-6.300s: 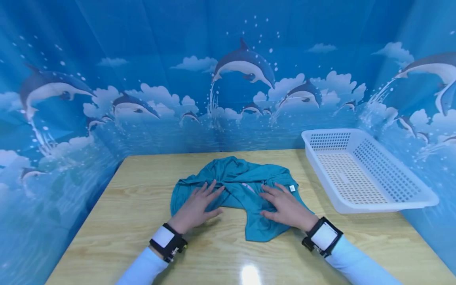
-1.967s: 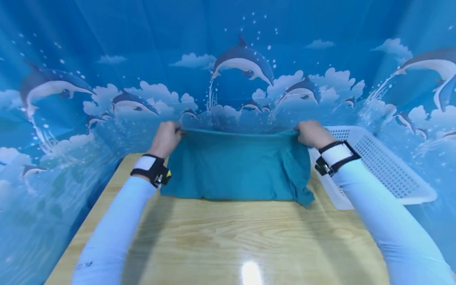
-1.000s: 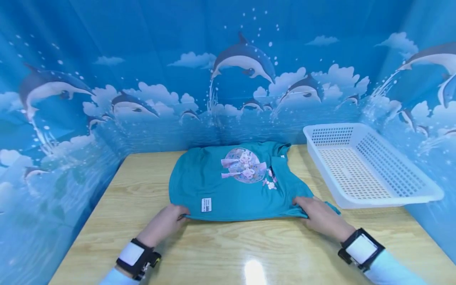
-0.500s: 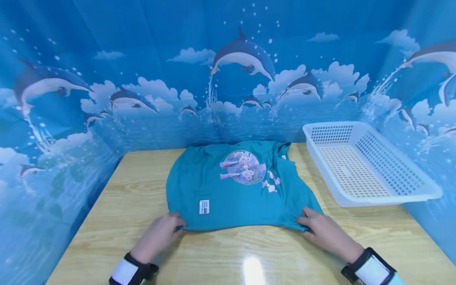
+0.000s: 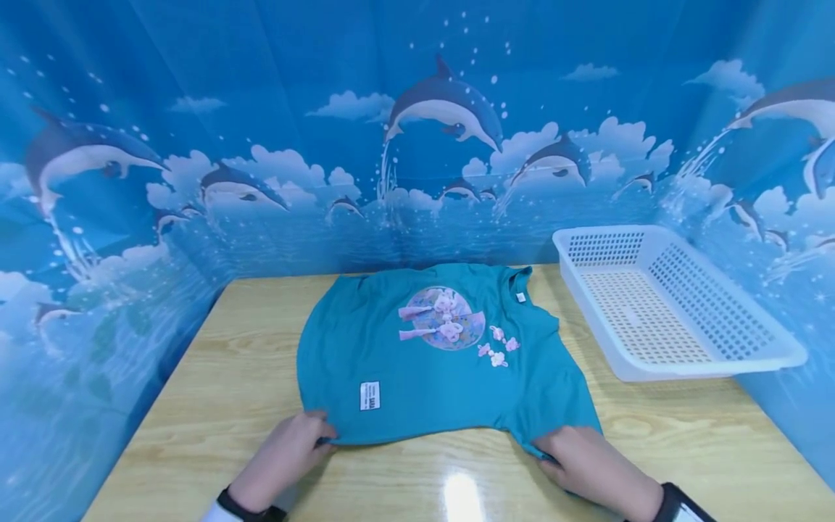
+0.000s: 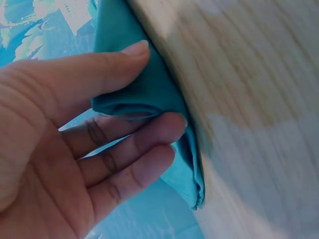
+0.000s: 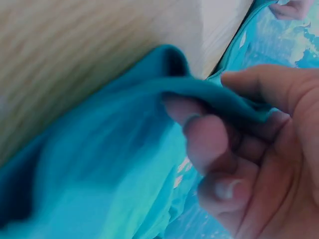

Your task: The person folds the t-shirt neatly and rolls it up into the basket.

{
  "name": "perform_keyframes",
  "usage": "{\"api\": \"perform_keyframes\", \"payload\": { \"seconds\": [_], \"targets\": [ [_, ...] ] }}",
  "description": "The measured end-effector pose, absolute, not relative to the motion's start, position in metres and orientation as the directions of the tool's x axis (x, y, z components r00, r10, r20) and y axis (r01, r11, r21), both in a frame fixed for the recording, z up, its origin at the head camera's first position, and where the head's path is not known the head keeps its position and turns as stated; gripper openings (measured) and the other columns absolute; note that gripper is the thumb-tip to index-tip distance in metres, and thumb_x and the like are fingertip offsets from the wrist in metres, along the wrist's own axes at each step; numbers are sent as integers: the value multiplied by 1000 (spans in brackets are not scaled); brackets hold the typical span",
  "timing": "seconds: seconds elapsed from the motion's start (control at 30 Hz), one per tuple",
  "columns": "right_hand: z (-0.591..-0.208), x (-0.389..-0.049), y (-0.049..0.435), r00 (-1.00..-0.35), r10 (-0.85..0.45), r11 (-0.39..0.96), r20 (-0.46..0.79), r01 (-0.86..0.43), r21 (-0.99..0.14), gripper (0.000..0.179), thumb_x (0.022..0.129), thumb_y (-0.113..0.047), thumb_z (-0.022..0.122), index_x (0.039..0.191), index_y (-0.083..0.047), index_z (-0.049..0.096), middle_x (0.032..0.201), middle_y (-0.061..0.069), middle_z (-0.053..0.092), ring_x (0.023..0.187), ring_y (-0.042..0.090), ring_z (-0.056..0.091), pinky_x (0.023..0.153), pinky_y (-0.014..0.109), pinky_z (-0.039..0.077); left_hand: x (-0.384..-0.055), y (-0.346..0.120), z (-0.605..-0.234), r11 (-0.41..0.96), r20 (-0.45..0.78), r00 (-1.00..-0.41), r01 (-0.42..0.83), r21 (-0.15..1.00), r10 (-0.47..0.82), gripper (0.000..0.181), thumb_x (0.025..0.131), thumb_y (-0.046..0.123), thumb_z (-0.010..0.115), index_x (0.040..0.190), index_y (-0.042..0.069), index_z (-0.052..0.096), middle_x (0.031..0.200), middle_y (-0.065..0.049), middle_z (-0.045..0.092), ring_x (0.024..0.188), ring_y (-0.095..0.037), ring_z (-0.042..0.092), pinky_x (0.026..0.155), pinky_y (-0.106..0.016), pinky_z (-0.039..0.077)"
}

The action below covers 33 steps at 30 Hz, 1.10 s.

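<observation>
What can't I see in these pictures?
Back of the shirt: head view, under its front.
Fine print on the tag: head view, too small.
Near edge of the table: head view, cut off at bottom.
Index fingertip of the left hand: left wrist view, behind the shirt.
Shirt's weave: right wrist view, blurred.

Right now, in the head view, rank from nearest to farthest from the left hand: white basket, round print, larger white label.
1. Larger white label: on the shirt, right of the left hand.
2. Round print: mid-shirt, farther back and right.
3. White basket: far right, past the shirt.
</observation>
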State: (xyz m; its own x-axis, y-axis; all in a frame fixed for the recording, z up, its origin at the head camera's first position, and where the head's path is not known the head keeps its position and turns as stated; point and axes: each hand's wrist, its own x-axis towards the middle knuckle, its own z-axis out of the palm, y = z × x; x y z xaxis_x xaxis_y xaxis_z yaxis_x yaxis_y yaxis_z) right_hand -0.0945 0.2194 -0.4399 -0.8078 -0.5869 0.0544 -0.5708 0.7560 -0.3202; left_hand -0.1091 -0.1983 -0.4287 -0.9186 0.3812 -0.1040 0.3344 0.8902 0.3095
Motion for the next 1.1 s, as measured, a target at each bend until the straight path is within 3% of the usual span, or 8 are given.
{"api": "perform_keyframes", "payload": {
  "seconds": [0.13, 0.23, 0.37, 0.47, 0.6, 0.83, 0.93, 1.1],
  "targets": [
    [-433, -89, 215, -769, -638, 698, -36, -559, -448, 34, 89, -30, 65, 61, -23, 46, 56, -18, 22, 48, -5, 26, 43, 16, 27, -107, -202, -424, 882, -164, -912, 298, 364, 376, 15, 75, 26, 79, 83, 14, 76, 81, 6, 59, 74, -10, 59, 60, -26, 48],
    [-423, -94, 218, -762, -640, 674, -98, -496, -546, 29, 89, -46, 62, 72, -22, 66, 56, -20, 37, 49, -6, 35, 45, 17, 33, -110, -203, -418, 872, -242, -905, 219, 439, 349, 27, 73, 42, 78, 82, 16, 75, 80, 5, 60, 71, -10, 55, 57, -26, 45],
    [-419, -116, 232, -840, -540, 770, -53, -467, -434, 49, 80, -53, 68, 111, -16, 70, 95, -2, 63, 82, 12, 61, 67, 29, 51, -124, -206, -415, 888, -198, -938, 179, 424, 283, 42, 73, 50, 75, 96, 15, 74, 92, -2, 63, 82, -16, 58, 65, -32, 50],
    [-428, -135, 245, -877, -480, 834, -8, -453, -314, 79, 69, -54, 76, 135, -15, 54, 134, 19, 48, 118, 38, 51, 91, 51, 47, -138, -210, -421, 903, -115, -958, 204, 377, 264, 69, 70, 49, 78, 124, 9, 62, 126, -18, 56, 114, -35, 55, 90, -49, 49],
    [-442, -148, 257, -875, -473, 846, -101, -419, -331, 101, 62, -59, 77, 145, -15, 41, 150, 28, 26, 130, 53, 33, 98, 64, 37, -150, -216, -436, 884, -161, -941, 209, 419, 299, 101, 64, 50, 81, 145, 6, 39, 152, -29, 22, 139, -50, 19, 107, -62, 29],
    [-445, -145, 261, -887, -426, 874, -179, -353, -334, 102, 58, -67, 73, 140, -11, 47, 142, 28, 37, 124, 52, 41, 94, 61, 42, -151, -218, -445, 870, -248, -931, 124, 476, 269, 106, 59, 49, 83, 146, 9, 38, 154, -26, 17, 141, -48, 12, 107, -63, 27],
    [-443, -143, 259, -894, -424, 885, -142, -375, -276, 100, 56, -68, 73, 135, -10, 53, 120, 16, 51, 102, 33, 55, 81, 45, 50, -151, -216, -445, 889, -229, -940, 131, 438, 251, 103, 59, 49, 82, 144, 8, 41, 153, -26, 21, 140, -47, 17, 105, -62, 29],
    [-439, -141, 257, -894, -432, 889, -121, -399, -226, 87, 57, -67, 73, 120, -9, 62, 89, -1, 43, 73, 12, 40, 61, 26, 37, -146, -210, -443, 925, -187, -953, 166, 341, 240, 91, 60, 49, 81, 135, 6, 52, 146, -29, 36, 135, -47, 31, 103, -59, 35]
  ]
}}
